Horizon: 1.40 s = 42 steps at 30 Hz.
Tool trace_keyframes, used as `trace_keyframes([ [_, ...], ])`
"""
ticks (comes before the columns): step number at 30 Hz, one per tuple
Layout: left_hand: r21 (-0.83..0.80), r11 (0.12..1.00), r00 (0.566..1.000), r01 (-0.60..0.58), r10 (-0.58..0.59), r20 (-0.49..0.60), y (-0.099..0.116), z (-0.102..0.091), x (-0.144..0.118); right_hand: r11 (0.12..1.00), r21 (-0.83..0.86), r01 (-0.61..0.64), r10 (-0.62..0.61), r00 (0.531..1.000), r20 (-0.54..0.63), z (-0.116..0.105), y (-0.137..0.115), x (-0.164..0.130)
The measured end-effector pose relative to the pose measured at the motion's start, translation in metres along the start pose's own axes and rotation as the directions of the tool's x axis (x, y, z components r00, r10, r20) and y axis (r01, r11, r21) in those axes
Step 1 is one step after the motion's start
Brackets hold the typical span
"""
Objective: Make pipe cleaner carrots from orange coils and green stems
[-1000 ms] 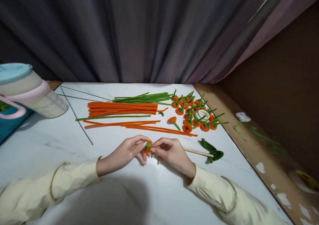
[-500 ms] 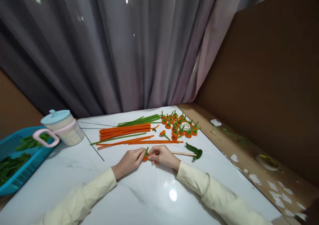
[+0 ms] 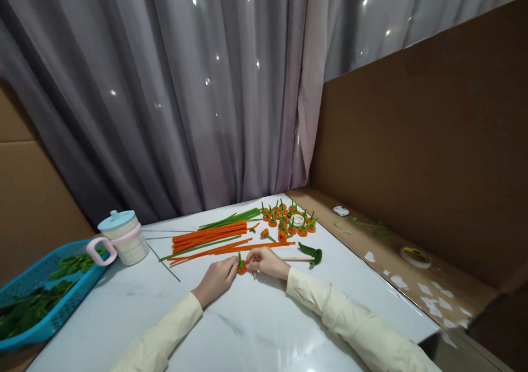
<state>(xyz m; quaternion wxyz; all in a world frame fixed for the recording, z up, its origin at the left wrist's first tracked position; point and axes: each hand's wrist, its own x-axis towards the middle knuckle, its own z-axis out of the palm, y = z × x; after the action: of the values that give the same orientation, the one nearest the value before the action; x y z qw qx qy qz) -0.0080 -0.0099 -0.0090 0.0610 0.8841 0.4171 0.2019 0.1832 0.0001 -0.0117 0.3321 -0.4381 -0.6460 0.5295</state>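
Both hands meet low over the white counter (image 3: 256, 328), fingertips pinched from either side on one small orange pipe-cleaner flower (image 3: 241, 266). The left hand (image 3: 218, 277) closes on it from the left, the right hand (image 3: 264, 262) from the right, so the flower sits squarely between them, about equally near to each. Its short green stem points up and slightly away from the person. Just beyond the right hand a thin wooden stick (image 3: 297, 259) lies crosswise, ending by a folded green leaf piece (image 3: 312, 253). Farther out lie the loose orange stems (image 3: 210, 234) and green stems (image 3: 231, 219), long axes running left to right, and at the far right a cluster of finished flowers (image 3: 289, 221).
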Motion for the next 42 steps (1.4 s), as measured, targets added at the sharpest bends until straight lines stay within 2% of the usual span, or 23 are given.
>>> trace_keyframes([
  [10, -0.008, 1.0, 0.999, -0.013, 0.013, -0.035, 0.004, -0.001, -0.003, 0.999, -0.021, 0.036, -0.035, 0.999, 0.014, -0.004, 0.002, 0.0],
  [22, -0.024, 0.995, 0.994, -0.1, 0.101, 0.04, 0.006, -0.004, -0.005, 0.997, -0.012, 0.074, -0.074, 0.997, 0.032, -0.006, 0.005, -0.003],
  [28, -0.072, 0.994, 0.995, -0.088, 0.09, 0.029, 0.004, -0.004, -0.002, 0.998, -0.018, 0.055, -0.054, 0.998, 0.044, -0.005, 0.008, 0.0],
  [34, -0.133, 0.975, 0.984, -0.176, 0.175, -0.024, 0.007, -0.012, -0.005, 0.996, -0.022, 0.084, -0.082, 0.995, 0.055, -0.003, 0.008, -0.001],
  [42, -0.154, 0.967, 0.979, -0.205, 0.201, -0.04, 0.004, -0.007, -0.005, 0.994, -0.032, 0.102, -0.102, 0.994, 0.028, 0.0, 0.008, -0.001],
])
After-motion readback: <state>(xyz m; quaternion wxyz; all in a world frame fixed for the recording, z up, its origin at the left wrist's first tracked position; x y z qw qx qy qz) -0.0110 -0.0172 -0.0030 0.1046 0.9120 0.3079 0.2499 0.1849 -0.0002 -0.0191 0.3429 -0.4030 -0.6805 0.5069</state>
